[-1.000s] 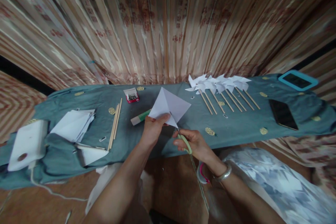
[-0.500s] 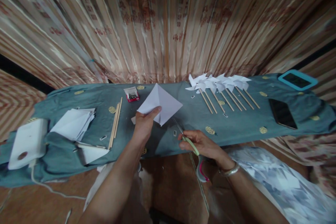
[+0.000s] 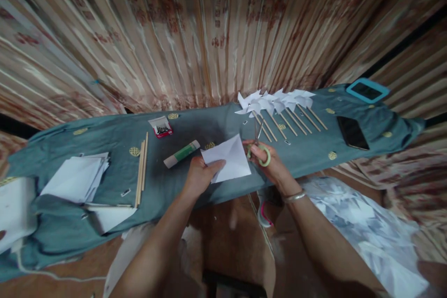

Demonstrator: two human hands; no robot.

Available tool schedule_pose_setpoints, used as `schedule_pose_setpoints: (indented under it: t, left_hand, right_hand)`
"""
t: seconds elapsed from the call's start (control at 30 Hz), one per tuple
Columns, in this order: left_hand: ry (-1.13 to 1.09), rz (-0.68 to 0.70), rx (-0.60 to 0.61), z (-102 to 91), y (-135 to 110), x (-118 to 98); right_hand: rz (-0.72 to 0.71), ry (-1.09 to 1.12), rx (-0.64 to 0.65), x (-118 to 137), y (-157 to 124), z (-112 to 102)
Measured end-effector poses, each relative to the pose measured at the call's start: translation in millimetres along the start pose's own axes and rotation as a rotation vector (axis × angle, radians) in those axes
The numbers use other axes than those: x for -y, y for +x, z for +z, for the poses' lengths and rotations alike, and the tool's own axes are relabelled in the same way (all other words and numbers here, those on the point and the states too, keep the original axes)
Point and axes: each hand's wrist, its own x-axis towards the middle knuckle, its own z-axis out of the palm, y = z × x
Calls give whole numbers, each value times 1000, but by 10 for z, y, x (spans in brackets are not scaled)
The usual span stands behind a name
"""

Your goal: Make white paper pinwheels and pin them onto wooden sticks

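Observation:
My left hand (image 3: pixel 199 176) pinches the near left corner of a creased white paper square (image 3: pixel 228 160), which lies low over the teal cloth. My right hand (image 3: pixel 270 165) grips green-handled scissors (image 3: pixel 261 149) just right of the paper, blades pointing away towards the far side. A silver bangle (image 3: pixel 294 196) is on my right wrist. A row of white paper pinwheels on wooden sticks (image 3: pixel 275 104) lies just beyond the scissors.
On the teal-covered table (image 3: pixel 167 184) lie a green glue stick (image 3: pixel 181 153), a small red box of pins (image 3: pixel 159 126), loose wooden sticks (image 3: pixel 140 167), a stack of white paper (image 3: pixel 75 178), a dark phone (image 3: pixel 352 132) and a blue-cased tablet (image 3: pixel 368 90). A striped curtain hangs behind.
The paper has come down from being held up to lying low over the cloth. My right hand with the scissors has moved forward, away from the paper's edge, towards the pinwheels.

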Motion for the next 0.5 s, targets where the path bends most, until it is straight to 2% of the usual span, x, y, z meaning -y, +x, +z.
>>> schedule_pose_setpoints:
  t: [0.13,0.27,0.5]
  left_hand:
    - [-35,-78,84,76,-47,19]
    - [-48,-99,91,146,-70,50]
    - [-7,-41,69,148,-11,82]
  right_hand:
    - [-3,11,-41,34,-19,96]
    - [57,-14,-110,10,-21,143]
    - [-54,28,-221,54,39,76]
